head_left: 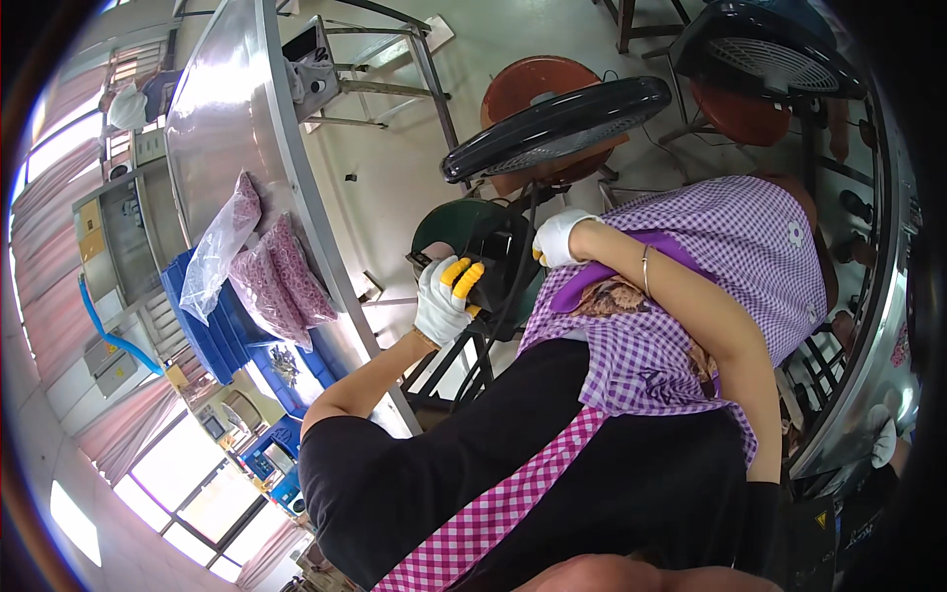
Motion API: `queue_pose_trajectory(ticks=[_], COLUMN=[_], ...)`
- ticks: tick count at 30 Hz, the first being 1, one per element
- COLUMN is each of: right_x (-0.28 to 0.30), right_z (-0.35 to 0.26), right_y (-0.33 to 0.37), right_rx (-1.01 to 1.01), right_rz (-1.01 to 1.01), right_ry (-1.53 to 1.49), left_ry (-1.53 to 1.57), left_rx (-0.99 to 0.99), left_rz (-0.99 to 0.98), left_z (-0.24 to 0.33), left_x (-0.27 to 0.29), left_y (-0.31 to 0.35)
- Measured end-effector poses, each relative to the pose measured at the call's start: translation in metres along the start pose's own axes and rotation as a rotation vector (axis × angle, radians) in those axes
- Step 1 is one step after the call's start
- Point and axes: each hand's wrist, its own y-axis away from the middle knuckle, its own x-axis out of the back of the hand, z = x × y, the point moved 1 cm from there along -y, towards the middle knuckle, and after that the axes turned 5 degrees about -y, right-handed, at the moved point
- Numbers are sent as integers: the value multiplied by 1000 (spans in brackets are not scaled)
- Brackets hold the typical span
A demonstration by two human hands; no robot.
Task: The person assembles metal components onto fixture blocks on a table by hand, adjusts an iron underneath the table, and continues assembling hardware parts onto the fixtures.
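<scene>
My left hand (444, 301), in a white glove with yellow fingertips, is curled at the near left side of a black boxy thing (498, 255). Its fingers bend in against that thing's edge. My right hand (562, 238), gloved the same way, is closed at the far right side, beside a black cable (531, 212). Most of its fingertips are turned away, so what they hold is hidden. Under and behind the black thing shows a dark green round stool (444, 225). A purple checked apron (681, 296) covers my lap.
A black fan (557, 128) stands just ahead, by a red-brown stool (523, 84). Left runs a metal table (222, 109) with plastic bags of pinkish pieces (281, 271) and blue bins (202, 306). Another black fan (769, 54) is at the far right.
</scene>
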Motion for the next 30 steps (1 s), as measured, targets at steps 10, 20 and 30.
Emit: queue_pose_trajectory(ticks=[10, 20, 30], right_x=[7, 9, 14], right_z=[-7, -5, -8], right_y=[5, 7, 14], right_rx=[-77, -63, -39], right_rz=[-49, -58, -35], right_ry=[4, -4, -12], left_ry=[195, 104, 80], left_rx=[117, 88, 59], left_rz=[59, 46, 87], left_z=[-5, 1, 1], left_x=[-3, 3, -4], left_y=[5, 0, 4])
